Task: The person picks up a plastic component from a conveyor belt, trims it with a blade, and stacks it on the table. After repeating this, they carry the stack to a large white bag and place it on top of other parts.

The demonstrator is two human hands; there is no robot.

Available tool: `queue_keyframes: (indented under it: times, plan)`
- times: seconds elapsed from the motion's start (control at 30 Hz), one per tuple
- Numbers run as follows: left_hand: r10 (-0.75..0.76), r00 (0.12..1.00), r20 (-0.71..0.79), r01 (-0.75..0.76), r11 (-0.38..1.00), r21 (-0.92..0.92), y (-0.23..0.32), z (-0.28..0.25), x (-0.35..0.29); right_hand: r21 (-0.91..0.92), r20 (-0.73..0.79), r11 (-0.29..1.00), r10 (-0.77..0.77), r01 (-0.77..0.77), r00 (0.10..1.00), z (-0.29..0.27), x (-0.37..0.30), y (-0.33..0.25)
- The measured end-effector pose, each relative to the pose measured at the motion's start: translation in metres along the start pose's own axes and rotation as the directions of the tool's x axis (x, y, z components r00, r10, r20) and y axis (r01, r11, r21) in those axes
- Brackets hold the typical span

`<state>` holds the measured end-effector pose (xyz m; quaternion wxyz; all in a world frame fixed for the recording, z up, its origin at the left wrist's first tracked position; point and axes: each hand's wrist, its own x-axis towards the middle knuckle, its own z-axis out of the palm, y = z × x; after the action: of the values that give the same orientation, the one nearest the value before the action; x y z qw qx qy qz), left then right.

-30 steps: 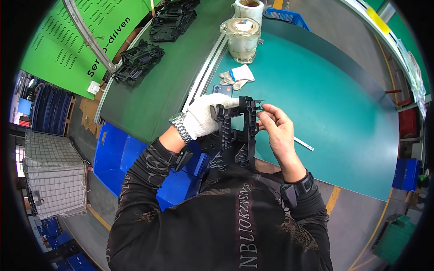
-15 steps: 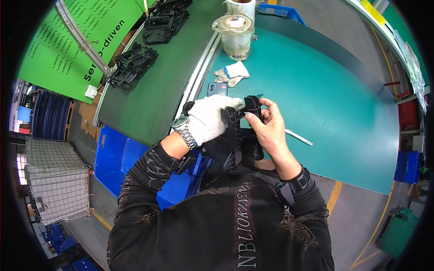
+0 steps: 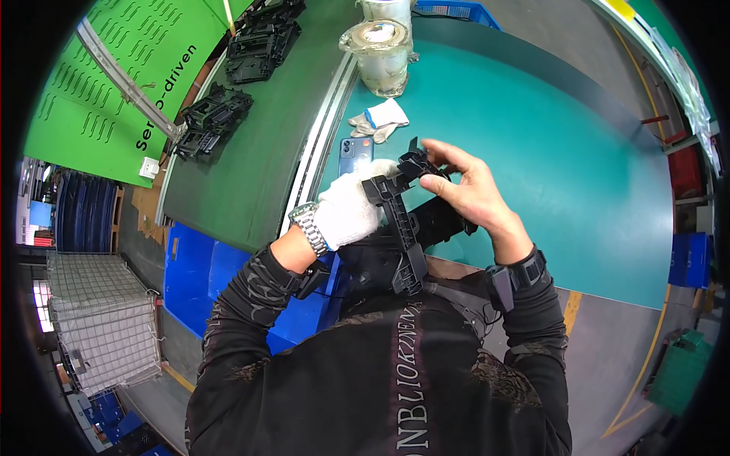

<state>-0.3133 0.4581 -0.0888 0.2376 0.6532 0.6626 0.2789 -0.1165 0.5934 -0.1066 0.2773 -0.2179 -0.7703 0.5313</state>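
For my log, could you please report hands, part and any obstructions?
Gloved left hand holding black frame. Bare right hand at its upper end. Phone just beyond left hand, nothing visibly blocking.

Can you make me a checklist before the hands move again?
1. Left hand, in a white knitted glove, holding the black openwork plastic frame: ok.
2. Right hand at the frame's far end: ok, thumb and fingers are around it.
3. Right hand gloved: not ok, it is bare.
4. Dark blue rectangular phone clear of the left hand: cannot tell, the glove overlaps it in view.
5. White-and-grey fabric gloves apart from the frame: ok.
6. Frame's underside undamaged: cannot tell, it is hidden.
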Motion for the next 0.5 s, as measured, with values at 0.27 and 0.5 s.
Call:
queue_keyframes:
  times: [0.27, 0.5]
  plan:
    - [-0.127, 0.953, -0.277, 0.071, 0.976, -0.206, -0.029, 0.008, -0.002, -0.658, -0.347, 0.681, 0.102, -0.320, 0.932, -0.071, -0.076, 0.099]
    - [-0.028, 0.941, -0.338, 0.040, 0.999, 0.029, -0.009, -0.001, -0.004, -0.737, -0.276, 0.582, 0.203, -0.343, 0.939, -0.055, -0.133, 0.130]
